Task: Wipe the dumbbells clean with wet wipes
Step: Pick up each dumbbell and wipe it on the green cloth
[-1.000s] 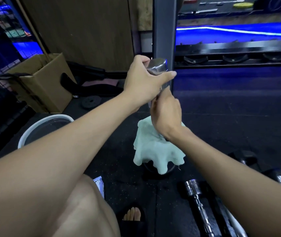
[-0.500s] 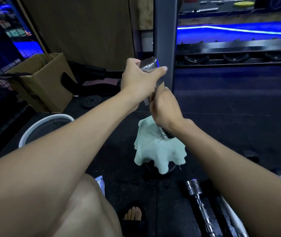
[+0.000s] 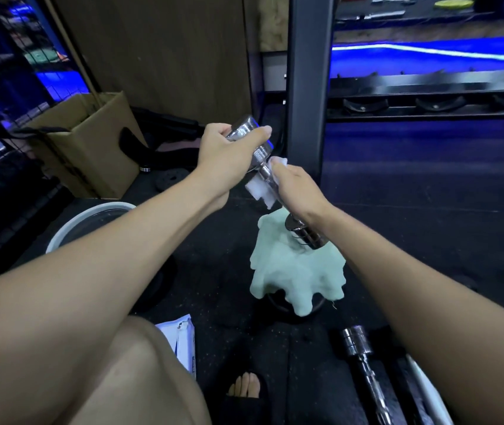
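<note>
A person is crouching on the dark rubber gym floor [image 3: 398,210], holding a chrome dumbbell [image 3: 263,154] tilted in mid-air above a pale green cloth [image 3: 299,277] that is draped over a dark round object. The left hand [image 3: 226,151] is gripping the upper head of the dumbbell, fingers closed around it, while the right hand [image 3: 296,185] is wrapping a white wet wipe [image 3: 259,191] around the handle just below that head, its grip closed on wipe and bar together. The lower head is hanging just over the cloth. The handle-wiping step appears to be under way; the next move is likely calling for sliding or twisting the wipe down the bar toward the lower head, with the left hand keeping the weight steady. A second dumbbell [image 3: 364,360] is lying on the floor near the right forearm, and it cannot be told whether it has been wiped. A white packet [image 3: 183,342] with blue printing is lying beside the knee, its writing too small to read. A cardboard box [image 3: 91,142] and a white-rimmed tub [image 3: 91,216] are sitting to the left; no brand is legible anywhere.
</note>
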